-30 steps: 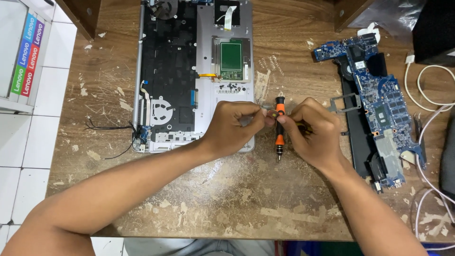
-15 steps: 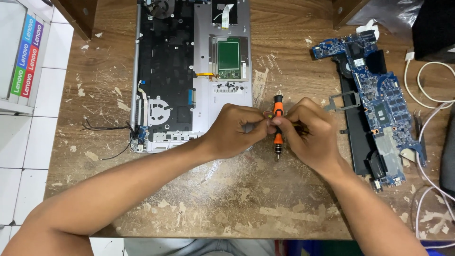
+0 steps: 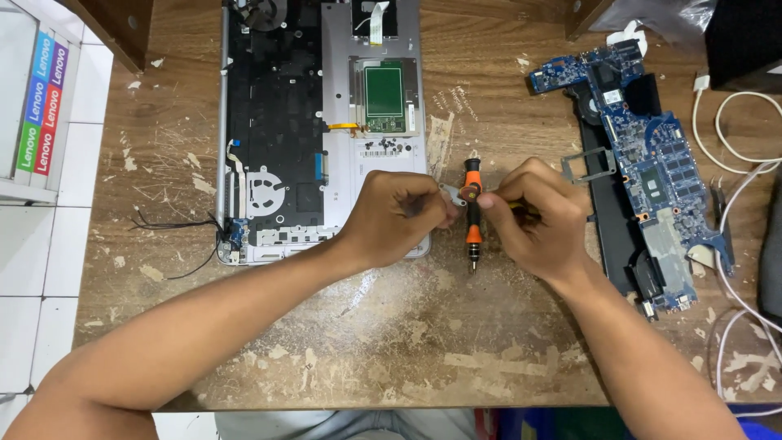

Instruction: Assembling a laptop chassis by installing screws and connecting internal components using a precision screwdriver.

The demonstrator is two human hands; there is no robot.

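My left hand (image 3: 399, 216) pinches a small grey metal bracket (image 3: 450, 194) between thumb and fingers. My right hand (image 3: 538, 220) is closed on a thin dark tool with a bit of yellow (image 3: 521, 209), mostly hidden by the fingers, its end meeting the bracket. An orange-and-black screwdriver (image 3: 472, 232) lies upright in the view between both hands, tip toward me; whether a finger touches it I cannot tell. Both hands hover at the near right corner of an opened silver laptop base (image 3: 326, 122).
A blue motherboard (image 3: 652, 171) lies on a black panel at the right, with a grey metal frame (image 3: 588, 165) beside it. White cables (image 3: 733, 138) curl at the far right. Thin black wires (image 3: 171, 224) lie left of the laptop. The worn wooden table (image 3: 366, 342) ends near me.
Both hands stay together at the screwdriver with only small finger movement. The view has shifted slightly.
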